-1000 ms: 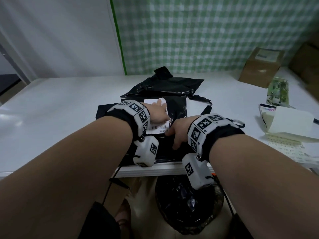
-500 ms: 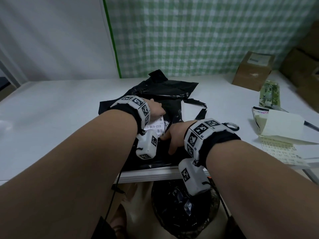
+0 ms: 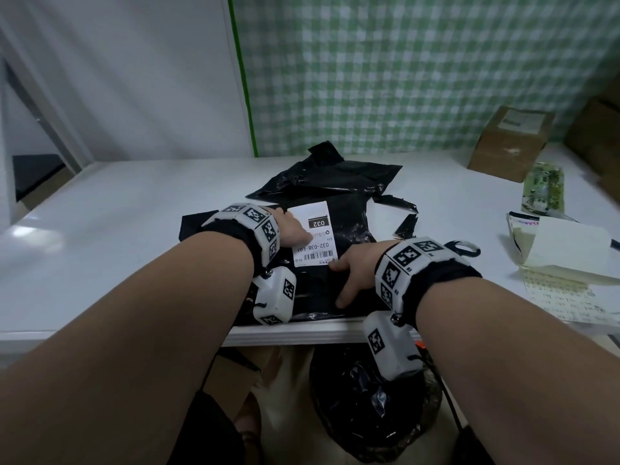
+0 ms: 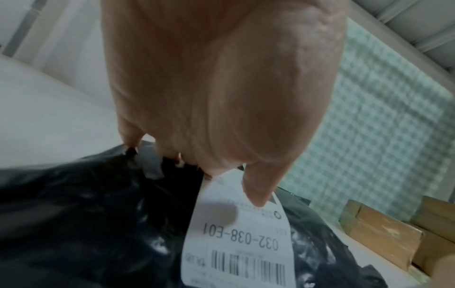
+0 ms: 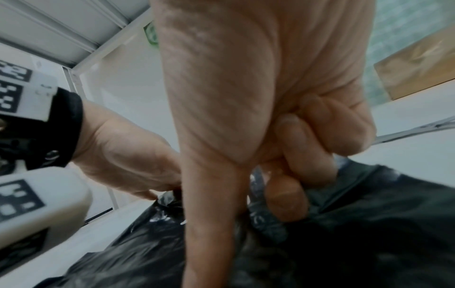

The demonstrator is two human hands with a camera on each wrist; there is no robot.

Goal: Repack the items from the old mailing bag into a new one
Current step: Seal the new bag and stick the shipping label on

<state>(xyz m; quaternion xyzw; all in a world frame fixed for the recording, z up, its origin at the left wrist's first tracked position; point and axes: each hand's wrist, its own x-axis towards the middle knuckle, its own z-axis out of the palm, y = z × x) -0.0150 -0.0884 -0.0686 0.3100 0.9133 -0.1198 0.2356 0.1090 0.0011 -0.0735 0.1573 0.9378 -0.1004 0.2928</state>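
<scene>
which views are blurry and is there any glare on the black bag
Head view: fairly sharp, wide-angle bending at the edges, small glints on the black mailing bag, label readable. Left wrist view: left hand close and soft, label text still legible. Right wrist view: dim, smeared; right hand and bag both blurred.

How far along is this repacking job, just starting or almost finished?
It looks nearly finished. A torn, empty-looking black bag lies behind, apparently already emptied. The left hand presses the white shipping label onto the full black mailing bag, and the right hand grips its plastic. Probably only smoothing the label remains; the bag's seal isn't visible.
</scene>
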